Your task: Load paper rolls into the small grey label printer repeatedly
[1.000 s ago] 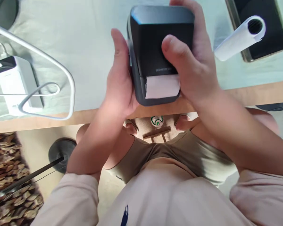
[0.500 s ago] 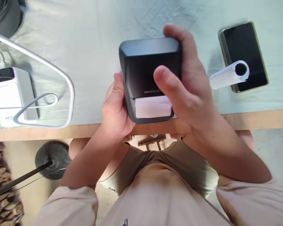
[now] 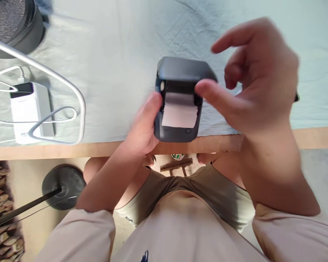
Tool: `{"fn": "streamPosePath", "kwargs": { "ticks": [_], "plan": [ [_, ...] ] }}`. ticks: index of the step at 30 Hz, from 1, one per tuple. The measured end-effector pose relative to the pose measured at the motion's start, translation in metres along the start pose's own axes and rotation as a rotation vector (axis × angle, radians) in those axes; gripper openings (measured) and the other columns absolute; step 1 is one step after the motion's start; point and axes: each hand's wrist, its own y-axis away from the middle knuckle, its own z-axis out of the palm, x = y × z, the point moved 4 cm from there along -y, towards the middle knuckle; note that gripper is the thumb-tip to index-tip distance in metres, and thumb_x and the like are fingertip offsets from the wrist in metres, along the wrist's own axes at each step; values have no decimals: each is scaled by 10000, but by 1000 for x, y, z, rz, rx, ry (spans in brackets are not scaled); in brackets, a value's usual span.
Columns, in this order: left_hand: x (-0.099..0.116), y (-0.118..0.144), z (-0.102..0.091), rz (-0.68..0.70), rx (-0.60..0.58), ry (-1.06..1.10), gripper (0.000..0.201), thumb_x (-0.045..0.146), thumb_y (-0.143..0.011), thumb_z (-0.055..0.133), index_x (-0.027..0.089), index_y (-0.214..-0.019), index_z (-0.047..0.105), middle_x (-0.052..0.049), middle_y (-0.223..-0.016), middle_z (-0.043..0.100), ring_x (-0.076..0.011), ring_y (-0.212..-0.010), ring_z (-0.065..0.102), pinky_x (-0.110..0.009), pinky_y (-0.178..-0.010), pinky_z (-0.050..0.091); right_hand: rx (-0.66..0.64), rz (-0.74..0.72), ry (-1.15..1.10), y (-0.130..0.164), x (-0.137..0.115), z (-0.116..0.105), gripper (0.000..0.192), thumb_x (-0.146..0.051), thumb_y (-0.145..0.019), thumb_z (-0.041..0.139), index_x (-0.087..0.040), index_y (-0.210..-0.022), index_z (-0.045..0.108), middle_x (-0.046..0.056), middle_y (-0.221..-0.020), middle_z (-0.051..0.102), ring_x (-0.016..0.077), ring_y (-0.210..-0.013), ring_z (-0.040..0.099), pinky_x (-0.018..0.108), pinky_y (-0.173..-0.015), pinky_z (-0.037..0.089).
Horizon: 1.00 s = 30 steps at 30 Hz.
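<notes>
Matte boxy printer (image 3: 180, 105), left hand (image 3: 142, 127) gripping, right hand (image 3: 251, 80) blurred, seemingly loose

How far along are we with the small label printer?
Paper already sticks out of the dark printer, which sits near the table edge. The left hand grips its side; the right hand hovers open above. Whether the lid is fully shut can't be told.
</notes>
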Motion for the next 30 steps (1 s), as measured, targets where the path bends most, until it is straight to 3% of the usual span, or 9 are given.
{"fn": "streamPosePath", "kwargs": {
  "ticks": [2, 5, 8, 11, 15, 18, 23, 27, 30],
  "plan": [
    [-3, 1, -2, -8, -22, -61, 328, 566, -1129, 734, 268, -1226, 829, -69, -1341, 869, -315, -1488, 746, -371, -1171, 683, 132, 17, -57, 2, -1, -5, 351, -531, -1061, 791, -195, -1080, 691, 10, -1016, 529, 16, -706, 429, 278, -667, 380],
    [-3, 0, -5, -3, 6, -123, 284, 543, -1114, 774, 275, -1189, 831, -48, -1238, 871, -276, -1260, 830, -340, -1012, 708, 225, 16, -150, 3, 2, -7, 385, -432, -1105, 706, -193, -896, 487, 8, -967, 517, 23, -767, 607, 236, -662, 463],
    [-4, -3, -4, -6, 18, -106, 267, 514, -1141, 716, 271, -1150, 825, -52, -1201, 862, -288, -1354, 809, -380, -1113, 704, 152, 7, -150, 2, 3, -2, 327, -408, -1079, 709, -217, -897, 514, 26, -918, 593, 118, -943, 742, 265, -688, 478],
    [-5, -6, -4, -3, 37, -71, 274, 497, -1138, 707, 240, -1132, 802, -78, -1246, 855, -319, -1538, 727, -433, -1244, 664, -34, 15, -56, 1, 3, 10, 166, -364, -1000, 742, -249, -947, 634, 13, -1002, 731, 115, -751, 606, 329, -745, 525],
    [-6, -8, -6, 4, 51, -71, 264, 475, -1121, 748, 218, -1157, 797, -84, -1210, 861, -334, -1480, 776, -409, -1167, 704, -338, 14, 145, 2, 8, 25, 157, -380, -980, 691, -282, -1084, 757, 10, -1023, 790, 139, -712, 513, 356, -794, 556],
    [-5, -7, -8, 33, 38, -103, 238, 467, -1114, 781, 240, -1181, 805, -44, -1157, 870, -274, -1331, 848, -302, -1025, 731, -365, -1, 144, 3, 18, 26, 275, -425, -969, 743, -334, -1227, 774, 17, -1043, 784, 165, -757, 546, 352, -848, 614],
    [-3, -6, -8, 16, 3, -122, 220, 441, -1128, 775, 233, -1199, 793, -14, -1059, 867, -194, -963, 883, -220, -746, 691, -403, 48, 249, 3, 30, 34, 298, -483, -944, 807, -332, -1199, 781, 33, -830, 671, 184, -723, 549, 401, -869, 661],
    [-3, -5, -7, 19, 1, -107, 247, 463, -1135, 766, 230, -1215, 791, -35, -1114, 872, -232, -1065, 892, -266, -855, 716, -365, 91, 178, -1, 16, 27, 391, -345, -849, 850, -347, -1234, 785, 10, -865, 694, 163, -706, 541, 374, -810, 614],
    [-4, -3, -8, 16, 31, -79, 281, 502, -1139, 749, 227, -1178, 790, -54, -1140, 873, -281, -1179, 887, -356, -1004, 738, -321, 103, -3, 1, 2, 8, 411, -309, -805, 852, -345, -1207, 774, -23, -965, 776, 93, -604, 449, 310, -639, 490]
  ]
}}
